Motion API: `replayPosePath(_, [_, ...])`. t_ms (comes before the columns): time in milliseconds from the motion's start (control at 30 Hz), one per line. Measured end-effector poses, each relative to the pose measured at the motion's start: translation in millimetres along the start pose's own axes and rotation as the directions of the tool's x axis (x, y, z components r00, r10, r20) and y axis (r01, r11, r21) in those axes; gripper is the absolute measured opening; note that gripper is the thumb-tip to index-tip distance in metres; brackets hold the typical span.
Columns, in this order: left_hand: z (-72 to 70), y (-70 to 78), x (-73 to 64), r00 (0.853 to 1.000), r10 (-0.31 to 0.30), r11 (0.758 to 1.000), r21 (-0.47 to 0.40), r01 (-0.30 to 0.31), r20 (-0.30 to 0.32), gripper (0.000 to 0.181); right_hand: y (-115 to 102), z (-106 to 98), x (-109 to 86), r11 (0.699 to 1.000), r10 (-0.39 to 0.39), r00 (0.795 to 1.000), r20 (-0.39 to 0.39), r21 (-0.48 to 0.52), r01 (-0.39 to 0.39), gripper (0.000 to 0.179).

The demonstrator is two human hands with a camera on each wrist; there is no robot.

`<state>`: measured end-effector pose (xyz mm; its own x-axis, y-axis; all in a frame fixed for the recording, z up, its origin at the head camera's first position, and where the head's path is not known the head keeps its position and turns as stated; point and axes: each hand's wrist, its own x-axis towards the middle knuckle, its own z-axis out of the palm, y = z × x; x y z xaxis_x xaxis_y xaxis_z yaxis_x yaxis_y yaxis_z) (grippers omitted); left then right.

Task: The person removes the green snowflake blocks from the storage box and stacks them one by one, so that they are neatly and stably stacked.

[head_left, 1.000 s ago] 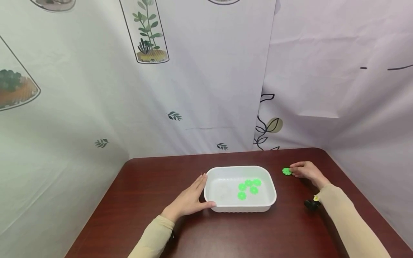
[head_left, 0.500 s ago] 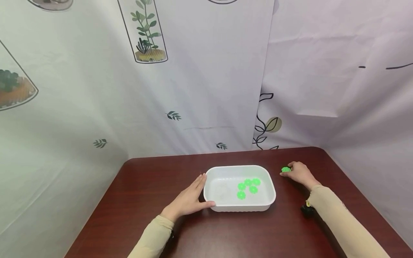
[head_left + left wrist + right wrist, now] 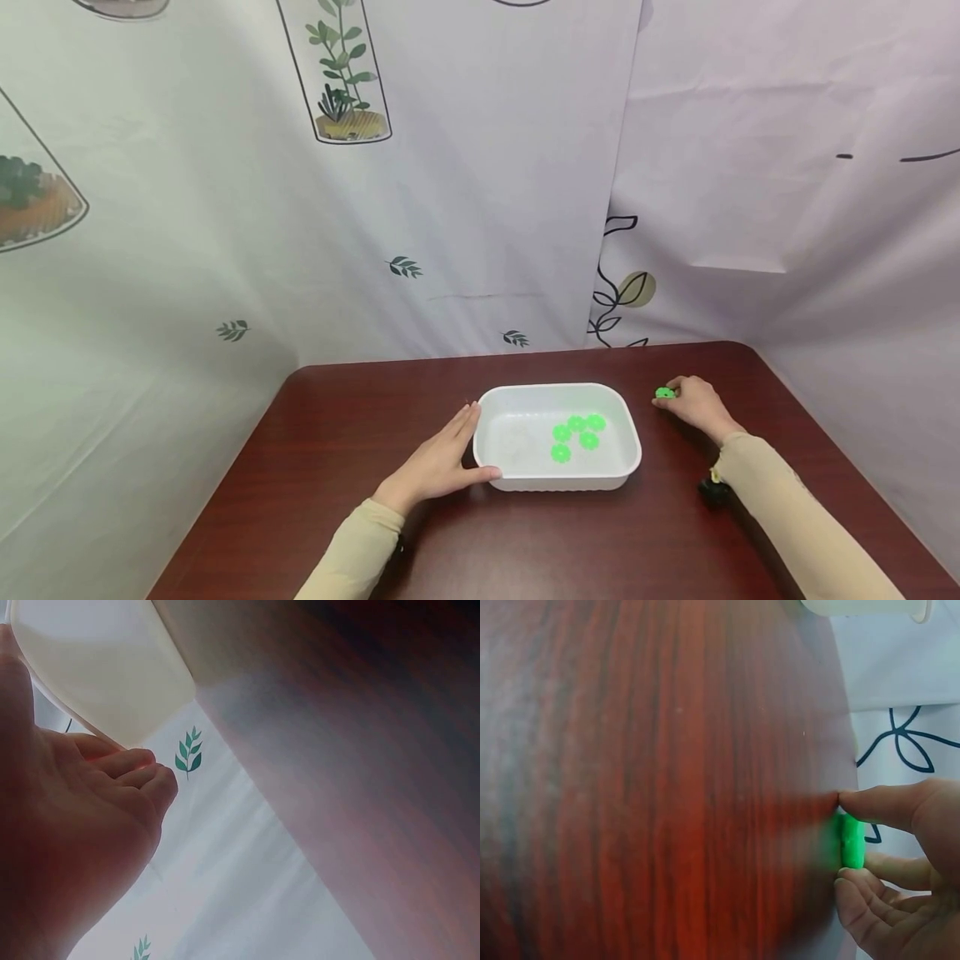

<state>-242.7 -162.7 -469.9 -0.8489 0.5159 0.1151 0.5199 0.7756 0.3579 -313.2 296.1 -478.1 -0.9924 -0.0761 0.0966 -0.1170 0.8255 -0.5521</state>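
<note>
My right hand (image 3: 699, 403) pinches a green scalloped disc (image 3: 665, 392) at the far right of the table, thumb on one side and fingers on the other. In the right wrist view the disc (image 3: 852, 841) is seen edge-on between thumb and fingers, close over the tabletop. To the left stands a white rectangular tub (image 3: 517, 483). Several green flower-shaped discs lie in its right half, among them one disc (image 3: 561, 453) near the front. My left hand (image 3: 431, 471) rests against the tub's left end, fingers straight along the side and thumb at the front rim.
The dark red-brown table (image 3: 337, 433) has a rounded far corner behind my right hand. A pale printed cloth (image 3: 465, 208) hangs right behind the table's far edge and along both sides.
My right hand has shifted slightly left and now grips the disc on both sides, where it earlier touched its right edge. The left hand and the tub stay put.
</note>
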Motion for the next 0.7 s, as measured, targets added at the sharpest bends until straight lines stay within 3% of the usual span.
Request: replayPosePath(700, [-0.6,-0.2,-0.7,1.0,0.008,1.0,-0.017,-0.008,0.0,0.111,0.3,2.7,-0.9,1.0,0.005,1.0,-0.015,0.003,-0.005,0.061])
